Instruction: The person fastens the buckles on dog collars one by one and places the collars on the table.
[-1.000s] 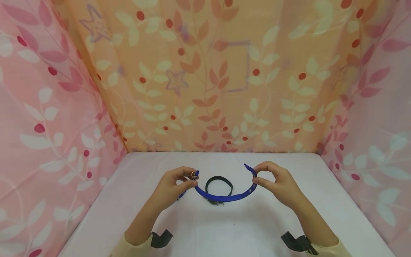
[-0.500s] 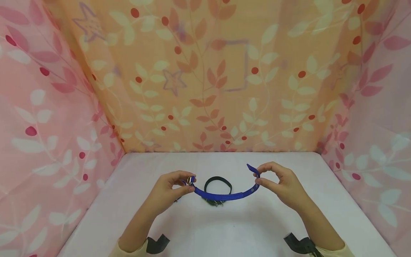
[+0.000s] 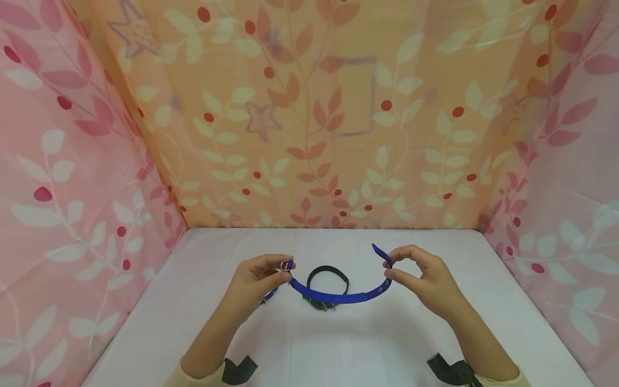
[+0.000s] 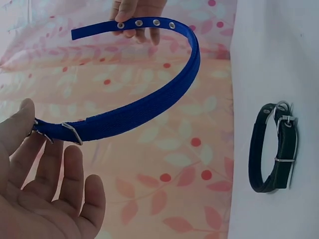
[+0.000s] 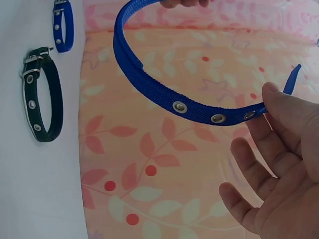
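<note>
A blue collar [image 3: 333, 296] with metal eyelets hangs in a sagging curve between both hands, unbuckled. My left hand [image 3: 253, 282] pinches its buckle end between thumb and fingers; in the left wrist view a metal keeper loop [image 4: 72, 133] shows beside the fingertips. My right hand [image 3: 425, 274] pinches the eyelet end, and the pointed tip [image 5: 293, 78] sticks out past the thumb. Behind the blue collar, a dark green collar [image 3: 329, 269] lies buckled in a ring on the table, its buckle [image 4: 286, 119] towards me.
A second blue collar [image 5: 63, 27], buckled in a loop, lies on the white table [image 3: 367, 344], mostly hidden behind the left hand in the head view. Floral curtains [image 3: 309, 161] stand round the back and both sides. Black straps [image 3: 239, 370] sit at the sleeve cuffs.
The hands have drawn slightly apart, stretching the held blue collar a little wider. The left hand turned the buckle end briefly and turned it back. The grip at both ends stays.
</note>
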Available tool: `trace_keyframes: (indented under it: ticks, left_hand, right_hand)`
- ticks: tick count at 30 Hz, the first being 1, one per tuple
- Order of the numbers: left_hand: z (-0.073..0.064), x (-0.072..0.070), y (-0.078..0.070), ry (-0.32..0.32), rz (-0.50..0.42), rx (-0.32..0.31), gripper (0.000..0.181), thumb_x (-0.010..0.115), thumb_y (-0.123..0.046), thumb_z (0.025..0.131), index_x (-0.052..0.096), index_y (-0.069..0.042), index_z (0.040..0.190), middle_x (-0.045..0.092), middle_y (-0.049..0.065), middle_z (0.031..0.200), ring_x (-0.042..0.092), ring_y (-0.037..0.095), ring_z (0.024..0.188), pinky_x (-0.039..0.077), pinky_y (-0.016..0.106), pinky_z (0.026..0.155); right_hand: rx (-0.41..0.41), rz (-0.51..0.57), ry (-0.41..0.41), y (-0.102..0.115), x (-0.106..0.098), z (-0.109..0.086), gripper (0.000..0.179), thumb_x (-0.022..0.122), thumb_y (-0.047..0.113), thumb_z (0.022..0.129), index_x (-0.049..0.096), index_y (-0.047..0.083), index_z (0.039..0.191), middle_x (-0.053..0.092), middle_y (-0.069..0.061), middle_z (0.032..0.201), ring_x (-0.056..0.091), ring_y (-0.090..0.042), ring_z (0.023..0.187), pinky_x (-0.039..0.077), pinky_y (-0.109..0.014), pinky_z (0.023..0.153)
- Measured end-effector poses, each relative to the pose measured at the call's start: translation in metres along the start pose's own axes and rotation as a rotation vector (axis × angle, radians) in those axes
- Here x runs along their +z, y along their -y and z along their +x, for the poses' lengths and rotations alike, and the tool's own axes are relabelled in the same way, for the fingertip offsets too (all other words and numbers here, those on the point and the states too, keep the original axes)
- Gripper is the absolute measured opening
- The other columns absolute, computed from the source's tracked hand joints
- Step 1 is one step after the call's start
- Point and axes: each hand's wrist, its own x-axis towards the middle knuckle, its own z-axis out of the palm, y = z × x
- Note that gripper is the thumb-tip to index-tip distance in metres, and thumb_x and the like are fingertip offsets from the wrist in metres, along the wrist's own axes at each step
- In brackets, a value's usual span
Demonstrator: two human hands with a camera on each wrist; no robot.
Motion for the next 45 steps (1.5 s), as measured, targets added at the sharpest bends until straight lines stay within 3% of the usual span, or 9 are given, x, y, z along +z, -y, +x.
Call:
trace_keyframes:
  ticks: [4, 8, 14, 17, 20, 26, 29, 37, 45]
  left_hand:
    - [0.0, 0.002, 0.003, -0.01, -0.093, 0.006, 0.035, 0.08, -0.018, 0.09, 0.072, -0.007, 0.122, 0.074, 0.01, 0.116, 0.07, 0.025, 0.106, 0.057, 0.027, 0.093]
    - [-0.002, 0.006, 0.003, -0.022, -0.11, 0.036, 0.032, 0.078, -0.018, 0.092, 0.071, -0.005, 0.121, 0.074, 0.009, 0.115, 0.068, 0.021, 0.107, 0.056, 0.026, 0.094]
    - [-0.005, 0.011, 0.002, -0.066, -0.054, 0.067, 0.027, 0.077, -0.023, 0.094, 0.073, -0.015, 0.119, 0.072, 0.007, 0.113, 0.067, 0.024, 0.105, 0.058, 0.026, 0.09]
    - [-0.007, 0.014, 0.0, -0.073, -0.028, 0.095, 0.025, 0.076, -0.021, 0.094, 0.074, -0.016, 0.119, 0.071, 0.012, 0.112, 0.065, 0.025, 0.102, 0.058, 0.026, 0.086]
    - [-0.009, 0.017, -0.002, -0.074, 0.013, 0.146, 0.022, 0.075, -0.018, 0.095, 0.075, -0.017, 0.117, 0.071, 0.013, 0.113, 0.064, 0.025, 0.099, 0.058, 0.027, 0.082]
    - [-0.012, 0.022, -0.005, -0.074, 0.128, 0.2, 0.018, 0.074, -0.022, 0.096, 0.076, -0.025, 0.113, 0.072, -0.006, 0.117, 0.063, 0.021, 0.102, 0.056, 0.027, 0.087]
    - [-0.015, 0.024, -0.007, -0.071, 0.155, 0.228, 0.017, 0.074, -0.021, 0.096, 0.076, -0.025, 0.112, 0.072, -0.008, 0.116, 0.063, 0.018, 0.101, 0.055, 0.025, 0.087]
    - [-0.023, 0.035, -0.011, -0.028, 0.242, 0.229, 0.02, 0.076, -0.029, 0.094, 0.076, -0.03, 0.113, 0.07, -0.012, 0.104, 0.063, 0.016, 0.099, 0.056, 0.028, 0.085]
    - [-0.027, 0.043, -0.011, -0.034, 0.266, 0.262, 0.02, 0.076, -0.028, 0.093, 0.076, -0.03, 0.113, 0.07, -0.014, 0.104, 0.063, 0.018, 0.1, 0.055, 0.029, 0.087]
  right_hand:
    - [-0.015, 0.012, -0.005, -0.002, 0.002, 0.0, 0.024, 0.082, 0.016, 0.089, 0.069, 0.02, 0.109, 0.073, 0.009, 0.096, 0.064, -0.006, 0.107, 0.038, -0.073, 0.103]
    - [-0.055, 0.036, -0.011, -0.003, 0.005, 0.0, 0.026, 0.081, 0.011, 0.088, 0.07, 0.019, 0.11, 0.074, 0.006, 0.097, 0.065, -0.008, 0.106, 0.04, -0.068, 0.105]
    - [-0.094, 0.05, -0.026, -0.001, 0.011, -0.002, 0.032, 0.082, 0.008, 0.087, 0.069, 0.021, 0.113, 0.074, 0.011, 0.099, 0.066, -0.01, 0.107, 0.041, -0.027, 0.108]
    - [-0.098, 0.067, -0.034, 0.001, 0.013, -0.004, 0.033, 0.081, 0.007, 0.087, 0.069, 0.021, 0.114, 0.074, 0.012, 0.099, 0.065, -0.01, 0.107, 0.038, -0.017, 0.107]
    - [-0.109, 0.102, -0.036, 0.003, 0.015, -0.004, 0.033, 0.08, 0.004, 0.087, 0.069, 0.021, 0.114, 0.074, 0.01, 0.1, 0.065, -0.011, 0.107, 0.038, -0.017, 0.107]
    - [-0.167, 0.188, -0.024, 0.009, 0.02, -0.004, 0.03, 0.075, -0.004, 0.089, 0.071, 0.014, 0.112, 0.073, 0.002, 0.099, 0.066, -0.012, 0.102, 0.044, -0.018, 0.103]
    - [-0.177, 0.208, -0.006, 0.013, 0.022, -0.005, 0.029, 0.074, -0.005, 0.089, 0.072, 0.014, 0.112, 0.072, 0.0, 0.1, 0.066, -0.014, 0.101, 0.047, -0.019, 0.1]
    - [-0.167, 0.103, 0.018, 0.015, 0.022, -0.007, 0.031, 0.083, 0.006, 0.085, 0.074, 0.025, 0.108, 0.07, 0.009, 0.106, 0.065, -0.01, 0.106, 0.049, -0.018, 0.097]
    - [-0.215, 0.122, 0.043, 0.016, 0.025, -0.009, 0.03, 0.085, 0.006, 0.083, 0.075, 0.023, 0.106, 0.069, 0.008, 0.103, 0.063, -0.011, 0.102, 0.051, -0.021, 0.091]
